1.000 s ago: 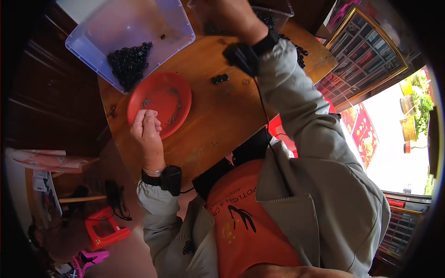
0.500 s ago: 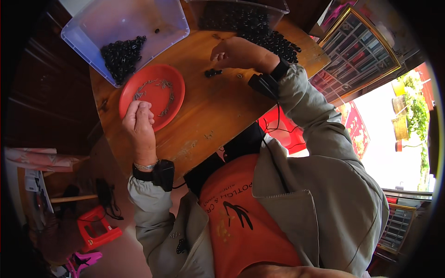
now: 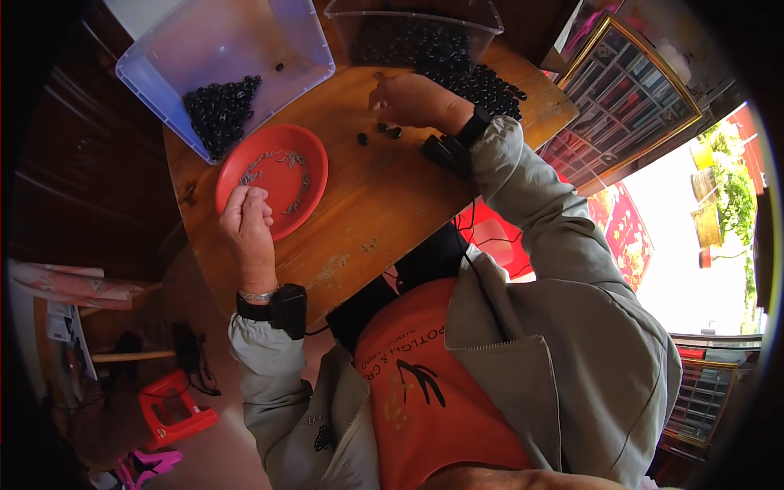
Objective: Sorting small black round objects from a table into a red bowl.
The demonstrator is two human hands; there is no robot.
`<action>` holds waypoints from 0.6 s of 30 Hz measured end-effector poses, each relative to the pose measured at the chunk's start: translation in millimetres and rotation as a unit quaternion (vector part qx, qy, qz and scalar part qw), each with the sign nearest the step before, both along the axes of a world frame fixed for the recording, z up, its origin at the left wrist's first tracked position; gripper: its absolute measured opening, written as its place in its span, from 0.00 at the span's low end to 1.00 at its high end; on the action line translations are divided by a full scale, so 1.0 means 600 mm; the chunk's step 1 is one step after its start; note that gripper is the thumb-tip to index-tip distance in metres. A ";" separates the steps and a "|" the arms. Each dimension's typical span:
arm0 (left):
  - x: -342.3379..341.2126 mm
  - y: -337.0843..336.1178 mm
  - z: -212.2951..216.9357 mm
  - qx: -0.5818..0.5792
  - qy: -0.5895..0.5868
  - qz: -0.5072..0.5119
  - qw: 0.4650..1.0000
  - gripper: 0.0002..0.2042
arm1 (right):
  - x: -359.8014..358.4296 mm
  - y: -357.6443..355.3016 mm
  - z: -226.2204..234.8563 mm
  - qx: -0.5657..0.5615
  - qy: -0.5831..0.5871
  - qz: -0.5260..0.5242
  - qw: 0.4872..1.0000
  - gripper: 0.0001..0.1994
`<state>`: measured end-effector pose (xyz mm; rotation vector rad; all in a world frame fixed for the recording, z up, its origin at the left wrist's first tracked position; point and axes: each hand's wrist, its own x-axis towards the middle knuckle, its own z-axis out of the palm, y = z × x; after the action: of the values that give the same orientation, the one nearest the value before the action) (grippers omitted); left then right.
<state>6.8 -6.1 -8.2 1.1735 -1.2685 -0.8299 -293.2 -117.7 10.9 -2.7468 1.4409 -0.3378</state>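
My left hand (image 3: 248,224) is closed over the near edge of a red plastic dish (image 3: 282,204), its fingers curled together; whatever lies between them is too small to make out. Small thin silvery metal pieces (image 3: 304,180) form a loose ring inside that dish. Over the wooden table (image 3: 351,212), my right hand (image 3: 415,100) has its fingers bent inward, and I cannot see whether it grips anything. Just below it lie a few small black round pieces (image 3: 394,132). A heap of the same black pieces (image 3: 490,94) spreads beside the right wrist.
A clear bluish bin (image 3: 282,73) at the far left holds a pile of black pieces (image 3: 220,114). Behind the heap stands another clear bin (image 3: 416,16) with many more. Dark bands with boxes sit on both wrists, with cables trailing. A red stool (image 3: 175,408) is at the lower left.
My right hand has shifted slightly left. The black pieces below it now lie further apart, one of them off to the left. My left hand stays closed at the dish.
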 end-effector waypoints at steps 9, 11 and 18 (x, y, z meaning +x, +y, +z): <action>-0.009 0.005 0.007 -0.014 -0.009 -0.010 1.000 0.09 | 0.002 -0.091 0.068 0.038 -0.031 -0.066 0.997 0.09; -0.008 0.003 0.002 -0.018 -0.012 -0.008 1.000 0.08 | 0.043 -0.109 0.064 -0.002 -0.054 -0.012 0.998 0.10; 0.007 -0.002 0.001 -0.019 -0.019 0.008 1.000 0.08 | 0.254 -0.164 0.039 -0.063 -0.057 0.164 0.983 0.17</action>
<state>11.3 -7.1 -7.7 1.1726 -1.2989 -0.7706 -140.9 -216.3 34.3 -2.9407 0.9501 -0.5776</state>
